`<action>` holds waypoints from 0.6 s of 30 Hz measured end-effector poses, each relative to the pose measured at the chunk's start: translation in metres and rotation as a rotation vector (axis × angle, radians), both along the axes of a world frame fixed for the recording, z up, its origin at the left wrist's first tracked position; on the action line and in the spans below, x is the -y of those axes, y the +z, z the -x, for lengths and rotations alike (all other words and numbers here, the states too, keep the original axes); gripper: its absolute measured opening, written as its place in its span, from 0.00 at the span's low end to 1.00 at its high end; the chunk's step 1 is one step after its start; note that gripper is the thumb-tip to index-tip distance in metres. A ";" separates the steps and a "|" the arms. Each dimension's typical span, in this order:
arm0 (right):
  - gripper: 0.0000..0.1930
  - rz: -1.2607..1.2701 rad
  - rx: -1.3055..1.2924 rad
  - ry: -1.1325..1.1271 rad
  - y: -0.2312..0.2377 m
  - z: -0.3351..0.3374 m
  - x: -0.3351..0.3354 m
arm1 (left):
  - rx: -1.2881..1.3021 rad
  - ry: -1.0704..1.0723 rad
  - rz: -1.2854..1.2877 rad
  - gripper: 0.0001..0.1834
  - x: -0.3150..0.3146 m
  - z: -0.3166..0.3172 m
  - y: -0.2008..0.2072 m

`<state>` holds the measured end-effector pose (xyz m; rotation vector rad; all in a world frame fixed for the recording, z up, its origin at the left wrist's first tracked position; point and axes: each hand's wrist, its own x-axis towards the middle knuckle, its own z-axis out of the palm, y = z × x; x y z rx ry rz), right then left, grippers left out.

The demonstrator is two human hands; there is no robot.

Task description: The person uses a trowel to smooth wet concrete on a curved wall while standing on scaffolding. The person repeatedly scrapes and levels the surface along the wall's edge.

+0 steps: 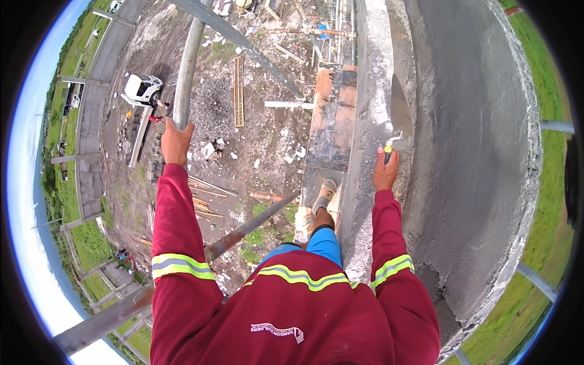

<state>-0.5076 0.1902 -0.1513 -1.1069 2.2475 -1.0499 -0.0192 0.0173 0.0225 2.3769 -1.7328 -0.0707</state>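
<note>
My left hand [177, 143] is wrapped round a grey metal scaffold pipe [187, 79] out at the left. In my right hand [385, 169] is the yellow-and-black handle of a trowel [388, 148], fingers closed round it. Its grey blade points away from me over the concrete ledge [372, 103], and I cannot make out whether it touches. To the right of the trowel rises a wall [474, 140] of smooth grey plaster, with a rough broken patch low down. Both of my arms are stretched forward in maroon sleeves.
One sandalled foot [325, 196] rests on a narrow plank walkway [328, 131] high above the ground. Diagonal scaffold pipes [252, 225] cross on the left. Far below are a gravel heap [213, 103], loose timber [204, 194], a white vehicle [143, 89] and people.
</note>
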 end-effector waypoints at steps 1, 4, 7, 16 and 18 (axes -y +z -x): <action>0.25 0.023 -0.008 -0.039 -0.010 0.012 0.001 | -0.002 0.002 -0.007 0.30 0.001 0.002 0.002; 0.33 -0.039 0.116 -0.144 -0.041 0.036 0.010 | -0.016 0.034 -0.016 0.30 0.003 0.004 0.004; 0.37 -0.053 0.416 -0.237 -0.059 0.035 0.022 | -0.076 0.061 -0.058 0.27 0.001 0.000 0.004; 0.35 -0.160 0.372 -0.288 -0.065 0.031 0.042 | -0.191 0.092 0.007 0.28 -0.007 -0.005 0.003; 0.36 -0.173 0.321 -0.282 -0.077 0.037 0.044 | -0.193 0.111 0.003 0.27 -0.006 -0.005 0.000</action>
